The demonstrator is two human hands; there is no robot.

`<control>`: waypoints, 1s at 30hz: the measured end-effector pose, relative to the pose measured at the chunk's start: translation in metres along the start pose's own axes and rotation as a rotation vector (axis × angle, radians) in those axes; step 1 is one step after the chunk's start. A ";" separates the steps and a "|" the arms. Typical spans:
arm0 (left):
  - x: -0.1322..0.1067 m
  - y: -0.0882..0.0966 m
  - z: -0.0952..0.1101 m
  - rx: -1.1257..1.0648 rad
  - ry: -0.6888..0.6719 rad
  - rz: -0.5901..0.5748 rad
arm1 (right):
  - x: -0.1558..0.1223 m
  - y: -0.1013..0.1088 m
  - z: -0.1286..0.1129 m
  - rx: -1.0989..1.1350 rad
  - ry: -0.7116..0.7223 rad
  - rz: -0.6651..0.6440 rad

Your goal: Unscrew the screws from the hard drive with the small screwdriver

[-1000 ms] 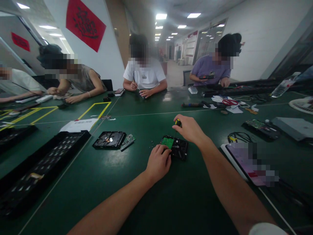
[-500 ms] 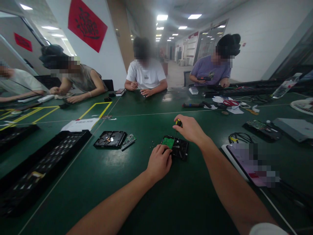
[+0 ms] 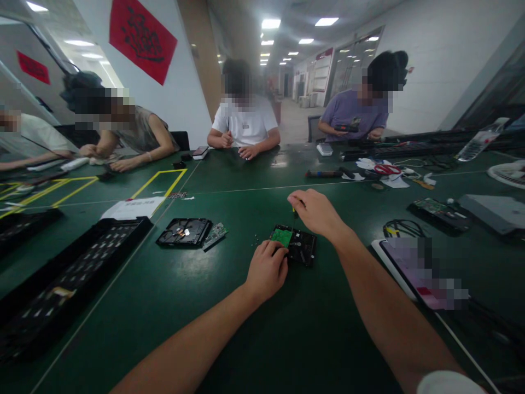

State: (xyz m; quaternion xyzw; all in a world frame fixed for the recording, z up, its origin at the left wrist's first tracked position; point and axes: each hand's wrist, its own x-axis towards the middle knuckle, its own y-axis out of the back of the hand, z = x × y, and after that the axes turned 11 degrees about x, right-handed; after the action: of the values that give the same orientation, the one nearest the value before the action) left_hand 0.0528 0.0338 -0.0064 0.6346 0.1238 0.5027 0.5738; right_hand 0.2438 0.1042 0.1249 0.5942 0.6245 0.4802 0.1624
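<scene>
A black hard drive (image 3: 302, 247) with a green circuit board (image 3: 281, 237) on top lies on the green table (image 3: 254, 328) in front of me. My left hand (image 3: 266, 272) is closed against the drive's near left edge, holding it down. My right hand (image 3: 315, 211) hovers just beyond the drive, fingers wrapped round a small screwdriver (image 3: 293, 208) whose yellow-black handle barely shows. A few tiny screws (image 3: 256, 238) lie left of the drive.
A second opened drive (image 3: 184, 232) and a loose circuit board (image 3: 215, 236) lie to the left, beside long black trays (image 3: 65, 273). A tablet (image 3: 414, 268) and cables (image 3: 400, 229) are at my right. Several other people sit working along the far side.
My right hand has lifted the screwdriver up and away from the green board, closing over its handle. My left hand stays on the drive.
</scene>
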 end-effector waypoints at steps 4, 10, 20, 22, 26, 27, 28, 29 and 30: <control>0.000 0.000 0.000 -0.009 -0.003 0.007 | 0.001 -0.001 0.000 0.040 0.040 0.016; 0.000 0.000 0.001 -0.016 -0.003 0.020 | 0.000 0.002 -0.002 0.194 -0.107 0.064; 0.000 0.000 0.000 -0.006 -0.001 0.018 | -0.001 0.003 0.001 0.340 -0.100 -0.013; 0.000 0.000 0.000 -0.007 -0.001 0.020 | -0.001 0.003 0.001 0.344 -0.100 -0.018; 0.000 -0.002 -0.001 -0.010 -0.006 0.028 | -0.001 0.003 0.001 0.347 -0.096 -0.023; 0.000 -0.003 -0.001 -0.011 -0.006 0.031 | -0.001 0.004 0.001 0.347 -0.094 -0.023; 0.000 -0.003 -0.001 -0.012 -0.006 0.033 | -0.001 0.004 0.001 0.346 -0.093 -0.024; 0.000 -0.003 -0.001 -0.013 -0.005 0.035 | -0.001 0.005 0.001 0.344 -0.096 -0.026; 0.000 -0.003 -0.001 -0.015 -0.006 0.036 | -0.001 0.005 0.001 0.342 -0.100 -0.026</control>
State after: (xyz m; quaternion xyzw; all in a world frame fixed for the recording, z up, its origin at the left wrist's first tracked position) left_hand 0.0530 0.0357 -0.0095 0.6339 0.1069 0.5121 0.5696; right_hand 0.2480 0.1030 0.1278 0.6280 0.6959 0.3348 0.0961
